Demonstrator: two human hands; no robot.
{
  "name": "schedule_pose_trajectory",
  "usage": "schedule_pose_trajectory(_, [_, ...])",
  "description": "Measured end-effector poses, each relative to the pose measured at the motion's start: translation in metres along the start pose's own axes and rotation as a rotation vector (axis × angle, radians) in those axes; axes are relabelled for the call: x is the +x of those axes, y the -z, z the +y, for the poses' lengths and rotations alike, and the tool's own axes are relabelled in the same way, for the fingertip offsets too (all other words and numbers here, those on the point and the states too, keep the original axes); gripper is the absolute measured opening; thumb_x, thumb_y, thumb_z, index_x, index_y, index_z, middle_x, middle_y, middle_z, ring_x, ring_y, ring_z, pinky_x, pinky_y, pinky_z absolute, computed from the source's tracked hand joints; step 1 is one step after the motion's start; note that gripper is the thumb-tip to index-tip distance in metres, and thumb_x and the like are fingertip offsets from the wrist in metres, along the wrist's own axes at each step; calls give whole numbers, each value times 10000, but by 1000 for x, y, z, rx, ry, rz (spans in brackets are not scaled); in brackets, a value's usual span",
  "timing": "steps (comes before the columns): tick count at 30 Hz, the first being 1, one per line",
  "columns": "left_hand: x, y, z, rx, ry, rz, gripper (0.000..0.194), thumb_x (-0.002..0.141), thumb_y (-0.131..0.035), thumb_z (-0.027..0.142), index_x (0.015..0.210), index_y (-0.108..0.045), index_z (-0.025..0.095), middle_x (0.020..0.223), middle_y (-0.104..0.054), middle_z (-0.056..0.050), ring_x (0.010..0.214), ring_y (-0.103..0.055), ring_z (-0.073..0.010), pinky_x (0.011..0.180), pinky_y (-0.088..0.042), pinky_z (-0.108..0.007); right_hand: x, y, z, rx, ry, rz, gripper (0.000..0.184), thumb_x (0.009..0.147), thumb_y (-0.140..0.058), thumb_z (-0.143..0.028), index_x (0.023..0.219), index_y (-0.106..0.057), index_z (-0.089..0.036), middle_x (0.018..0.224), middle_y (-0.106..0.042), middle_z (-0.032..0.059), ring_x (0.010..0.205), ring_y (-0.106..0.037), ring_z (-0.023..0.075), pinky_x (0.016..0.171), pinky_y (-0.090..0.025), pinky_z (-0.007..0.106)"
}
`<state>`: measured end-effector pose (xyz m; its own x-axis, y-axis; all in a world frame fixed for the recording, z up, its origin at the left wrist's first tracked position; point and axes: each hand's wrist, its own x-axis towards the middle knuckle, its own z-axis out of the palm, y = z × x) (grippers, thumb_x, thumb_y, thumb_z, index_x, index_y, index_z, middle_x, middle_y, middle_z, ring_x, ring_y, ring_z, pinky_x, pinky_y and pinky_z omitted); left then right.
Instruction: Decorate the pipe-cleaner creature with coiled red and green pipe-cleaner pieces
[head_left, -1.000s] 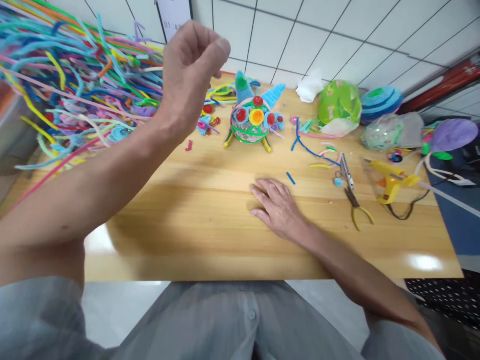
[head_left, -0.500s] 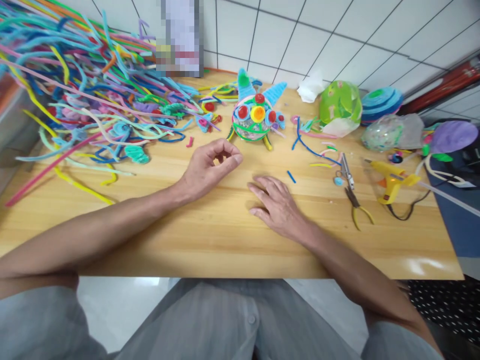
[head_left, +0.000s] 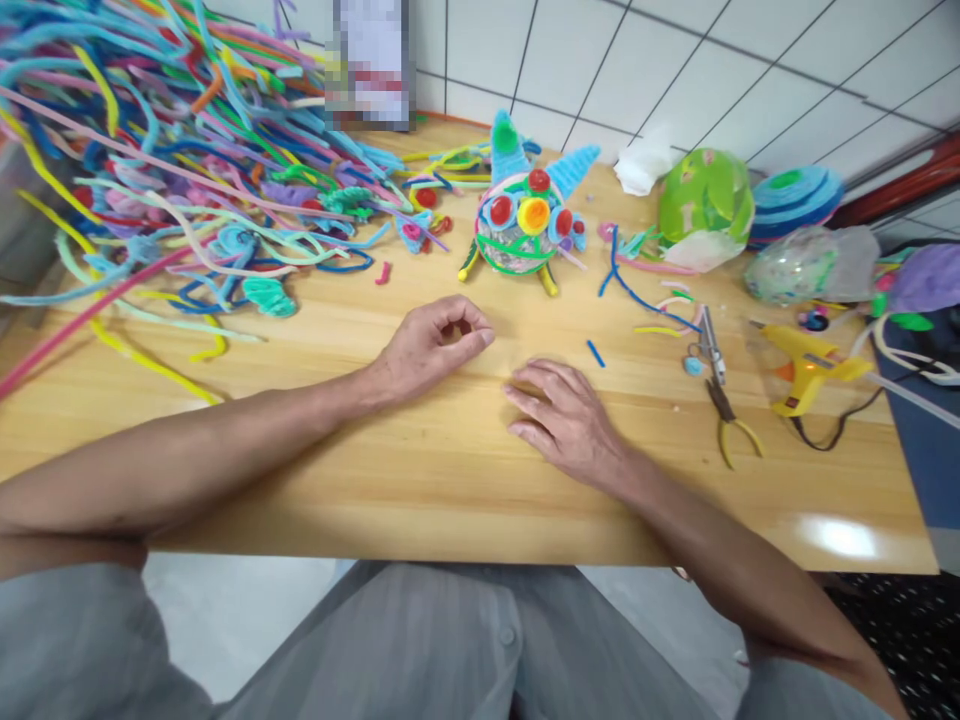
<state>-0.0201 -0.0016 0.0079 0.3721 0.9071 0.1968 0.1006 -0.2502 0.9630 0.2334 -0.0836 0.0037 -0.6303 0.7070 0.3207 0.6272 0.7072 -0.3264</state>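
Observation:
My left hand (head_left: pixel 431 345) rests on the wooden table (head_left: pixel 420 470) with its fingers loosely curled and nothing visible in them. Just to its right my right hand (head_left: pixel 564 417) lies flat, palm down, fingers stretched out. Behind both hands stands a round craft figure (head_left: pixel 525 222) wrapped in green pipe cleaner, with red and yellow discs and two blue cones on top. A short blue pipe-cleaner piece (head_left: pixel 595 353) lies just beyond my right hand.
A big heap of coloured pipe cleaners (head_left: pixel 172 170) fills the back left. Pliers (head_left: pixel 721 400) and a yellow glue gun (head_left: pixel 806 365) lie at the right. A green ball (head_left: pixel 705 200), blue coils (head_left: pixel 795 195) and a clear ball (head_left: pixel 791 268) sit at the back right.
My left hand came down from in front of the camera and settled on the table next to my right hand. My right hand stayed flat in place.

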Motion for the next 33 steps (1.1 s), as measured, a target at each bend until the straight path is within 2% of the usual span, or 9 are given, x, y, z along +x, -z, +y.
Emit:
schedule_pose_trajectory(3, [0, 0, -1, -1, -1, 0, 239, 918, -740, 397, 873, -691, 167, 780, -671, -12, 688, -548, -123, 648, -435, -256, 1, 2, 0, 62, -61, -4, 449, 1040, -618, -449, 1423, -641, -216, 1398, -666, 162, 1341, -602, 329, 1116, -517, 589])
schedule_pose_trajectory(6, [-1, 0, -1, 9, -3, 2, 261, 921, -740, 424, 876, -693, 171, 773, -667, -12, 670, -536, -123, 628, -425, -257, 3, 3, 0, 64, -52, -15, 535, 1042, -602, -483, 1471, -587, -164, 1405, -650, 197, 1344, -589, 342, 1119, -509, 598])
schedule_pose_trajectory(11, [-1, 0, -2, 28, 8, -2, 279, 919, -741, 451, 882, -701, 177, 765, -662, -11, 654, -531, -126, 617, -419, -263, 2, -1, -1, -38, 5, -25, 463, 1027, -646, -405, 1418, -638, -157, 1424, -646, 207, 1381, -565, 352, 1119, -515, 594])
schedule_pose_trajectory(18, [-1, 0, 0, 37, -9, -6, 283, 907, -744, 453, 852, -690, 180, 757, -668, -9, 663, -539, -126, 629, -437, -257, -1, -1, 0, -19, 21, -36, 385, 1019, -669, -389, 1373, -691, -240, 1362, -699, 138, 1346, -606, 321, 1115, -533, 573])
schedule_pose_trajectory(25, [0, 1, 2, 59, -14, -14, 263, 909, -729, 427, 847, -694, 174, 782, -680, -16, 689, -557, -132, 648, -439, -262, -1, 0, -2, -31, 7, -46, 535, 1022, -642, -483, 1476, -601, -202, 1458, -626, 185, 1391, -567, 341, 1136, -503, 594])
schedule_pose_trajectory(30, [0, 0, 1, 56, -24, -18, 229, 913, -723, 387, 848, -688, 171, 776, -671, -9, 684, -550, -126, 651, -437, -259, -1, -1, -3, -58, 8, -46, 454, 1026, -649, -429, 1430, -644, -221, 1452, -632, 167, 1390, -566, 332, 1139, -505, 578])
schedule_pose_trajectory(33, [0, 0, 2, 56, -21, -20, 231, 912, -729, 395, 847, -690, 176, 774, -674, -8, 684, -550, -129, 654, -441, -261, 0, 2, 0, 31, -49, -35, 508, 1048, -597, -469, 1504, -584, -247, 1440, -636, 159, 1368, -587, 327, 1122, -515, 581])
